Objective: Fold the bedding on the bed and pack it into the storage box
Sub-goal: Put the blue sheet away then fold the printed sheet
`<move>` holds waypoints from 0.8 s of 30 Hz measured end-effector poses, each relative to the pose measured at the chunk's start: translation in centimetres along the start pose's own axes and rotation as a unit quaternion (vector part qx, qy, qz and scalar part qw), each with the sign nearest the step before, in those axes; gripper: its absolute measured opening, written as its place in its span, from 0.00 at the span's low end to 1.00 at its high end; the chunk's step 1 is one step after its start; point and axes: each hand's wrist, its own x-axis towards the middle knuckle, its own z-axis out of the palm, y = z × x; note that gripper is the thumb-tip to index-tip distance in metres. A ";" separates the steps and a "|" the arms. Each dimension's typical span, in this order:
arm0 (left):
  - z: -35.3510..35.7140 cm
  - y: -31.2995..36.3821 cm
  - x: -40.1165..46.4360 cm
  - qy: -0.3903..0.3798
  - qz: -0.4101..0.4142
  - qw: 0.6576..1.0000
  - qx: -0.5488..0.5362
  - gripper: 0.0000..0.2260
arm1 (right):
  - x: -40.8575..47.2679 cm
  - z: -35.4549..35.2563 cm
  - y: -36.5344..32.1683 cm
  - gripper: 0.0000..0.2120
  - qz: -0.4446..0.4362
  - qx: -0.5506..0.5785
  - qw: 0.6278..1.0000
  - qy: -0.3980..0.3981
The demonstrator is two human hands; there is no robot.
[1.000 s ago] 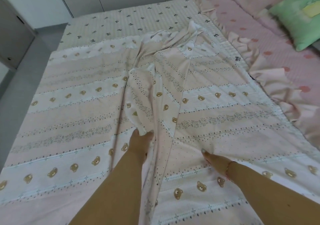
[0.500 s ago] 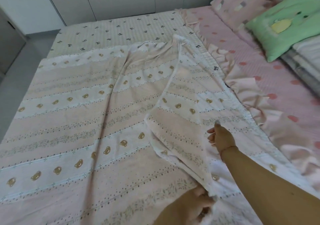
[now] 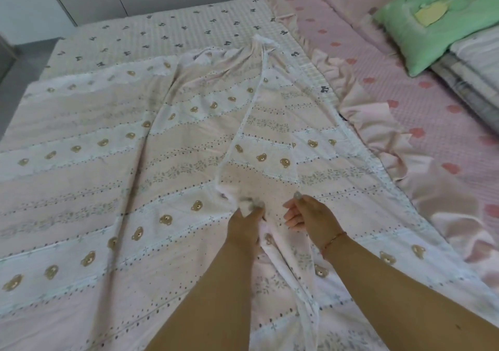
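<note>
Bear-print sheet point(image 3: 108, 188) spread over the bed, left hand point(image 3: 247, 222) pinching its folded edge, right hand point(image 3: 310, 219) loosely curled just beside, holding nothing

No readable text, label, brand, number or sign shows anywhere in the head view. The bear-print sheet point(image 3: 135, 178) and the green pillow point(image 3: 442, 13) carry only pictures and patterns, no lettering.

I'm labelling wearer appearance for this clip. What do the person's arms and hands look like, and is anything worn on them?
Both forearms are bare, with no sleeves in view. The right hand has a thin orange-red bracelet around its wrist. The left hand shows no jewellery or glove. Fingernail detail is too blurred to describe.
</note>
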 end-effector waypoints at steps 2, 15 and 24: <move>2.4 0.2 -0.9 -0.047 0.068 0.996 0.044 0.19 | 0.6 -1.6 -1.1 0.16 -0.005 0.020 0.999 0.030; 10.9 -4.2 -1.4 -0.051 0.156 0.895 0.415 0.20 | 2.4 -10.8 0.8 0.18 0.186 0.007 0.977 0.106; 11.0 -5.1 -0.2 -0.015 0.218 0.879 0.425 0.13 | 4.2 -10.2 2.6 0.19 0.187 0.059 0.976 0.095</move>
